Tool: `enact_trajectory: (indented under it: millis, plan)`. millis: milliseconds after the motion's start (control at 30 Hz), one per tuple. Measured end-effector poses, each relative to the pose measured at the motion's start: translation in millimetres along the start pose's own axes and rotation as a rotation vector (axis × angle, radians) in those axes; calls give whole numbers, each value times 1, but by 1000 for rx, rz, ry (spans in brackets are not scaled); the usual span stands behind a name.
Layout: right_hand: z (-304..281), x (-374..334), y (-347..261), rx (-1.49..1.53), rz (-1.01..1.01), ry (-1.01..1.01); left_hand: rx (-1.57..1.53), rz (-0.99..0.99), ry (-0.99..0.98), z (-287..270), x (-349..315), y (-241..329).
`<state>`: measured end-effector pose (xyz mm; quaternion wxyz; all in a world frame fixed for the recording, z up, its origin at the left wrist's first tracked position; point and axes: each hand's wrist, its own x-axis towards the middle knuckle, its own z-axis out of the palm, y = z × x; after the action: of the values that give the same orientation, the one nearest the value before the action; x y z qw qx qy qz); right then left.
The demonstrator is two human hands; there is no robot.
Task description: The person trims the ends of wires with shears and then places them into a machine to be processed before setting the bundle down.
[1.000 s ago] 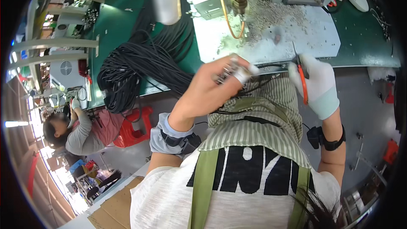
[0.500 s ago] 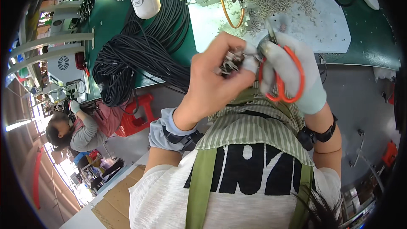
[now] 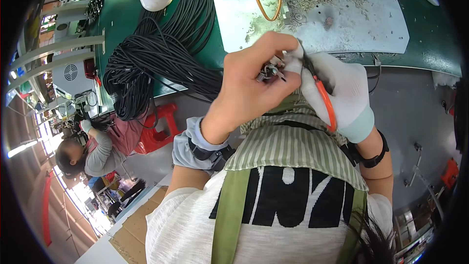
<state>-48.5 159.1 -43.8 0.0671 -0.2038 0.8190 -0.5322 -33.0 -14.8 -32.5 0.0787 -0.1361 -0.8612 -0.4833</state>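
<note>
Green table (image 3: 430, 44) carries black cables (image 3: 156, 56); left hand (image 3: 239, 85) has fingers closed around metal bits (image 3: 271, 70), right hand (image 3: 349, 88) grips scissors (image 3: 326, 103) just beside, which could nick the left if they slip

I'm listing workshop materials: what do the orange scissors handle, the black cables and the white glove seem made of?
Orange scissors handle: probably plastic, smooth, from its even, bright colour.
Black cables: likely rubber or plastic jackets with a soft sheen, judging by highlights along the smoothly curving strands.
White glove: apparently matte fabric, given its soft, shineless surface and close-fitting cuff; fibre unclear.
</note>
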Motion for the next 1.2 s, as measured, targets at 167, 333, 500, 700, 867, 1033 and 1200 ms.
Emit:
enact_trajectory:
  millis: [167,333,500,700,867,1033,1200]
  plan:
    - [5,-2,4,48,31,-4,-207,-190,-38,-3,0,-1]
    - [10,6,13,-126,-102,124,-245,-343,109,5,2,-3]
    - [15,7,17,-293,-268,234,-164,-342,17,3,2,-9]
    - [4,0,22,99,50,-53,-182,-300,29,5,5,-31]
    - [-30,30,28,341,316,-10,-746,-696,21,-23,33,-54]
    - [-33,75,23,325,230,-164,-784,-618,-180,-19,65,-53]
    - [-32,85,29,378,234,-131,-586,-595,-187,-16,71,-45]
